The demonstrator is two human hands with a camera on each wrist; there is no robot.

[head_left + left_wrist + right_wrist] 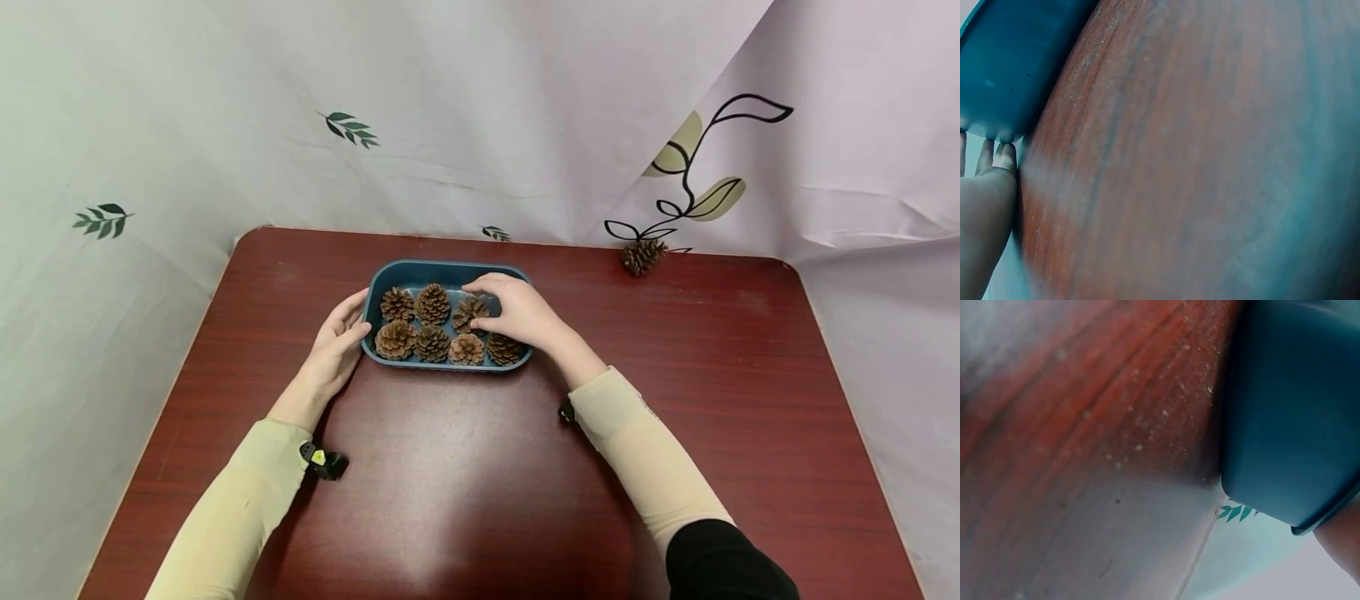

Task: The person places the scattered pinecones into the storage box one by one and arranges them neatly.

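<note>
A blue plastic tray (450, 367) with several brown pine cones in it stands toward the back of the table. In the head view my right hand (517, 310) reaches over its right end, thumb and fingertips pinching a pine cone (467, 313) in the back row. Against the tray's left end rests my left hand (335, 346), its fingers fairly straight and touching the outer wall, the thumb by the rim. The left wrist view shows those fingertips at the tray wall (1013, 69). In the right wrist view the tray's side (1291, 412) hides the right fingers and the pine cone.
A single pine cone (642, 257) lies at the table's back edge, right of the tray. The dark red wooden table (420, 467) meets a pale curtain (480, 125) with leaf prints behind it.
</note>
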